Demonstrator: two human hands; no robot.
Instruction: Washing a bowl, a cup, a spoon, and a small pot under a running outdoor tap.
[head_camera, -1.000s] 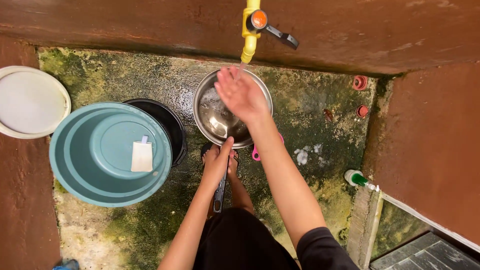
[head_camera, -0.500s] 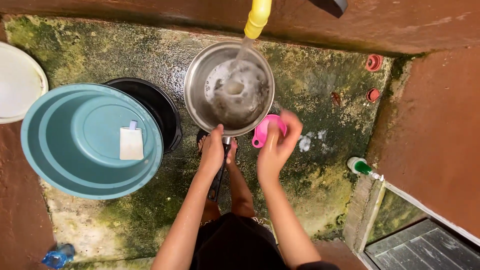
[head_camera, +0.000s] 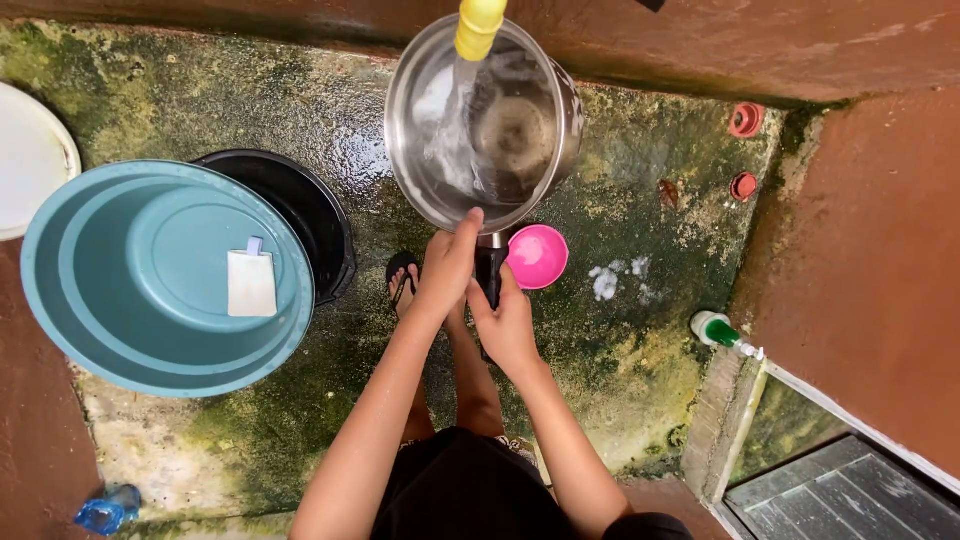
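Head view: both hands now grip the steel saucepan's (head_camera: 480, 120) black handle, left hand (head_camera: 448, 265) and right hand (head_camera: 505, 320) fingers closed; pink cup (head_camera: 537, 256) released at 4 o'clock; tap water (head_camera: 455, 130) filling pan.

We see soft, even daylight, faint shadows, glare on the steel pot (head_camera: 480, 120) above our fingers (head_camera: 470, 225), wide-angle bending at edges.

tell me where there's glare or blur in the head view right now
Head view: glare on the steel pot's wet inner wall, with the falling water streaked into blur; the yellow tap looks soft at the top edge; both hands are sharp; light is even, shadows soft.
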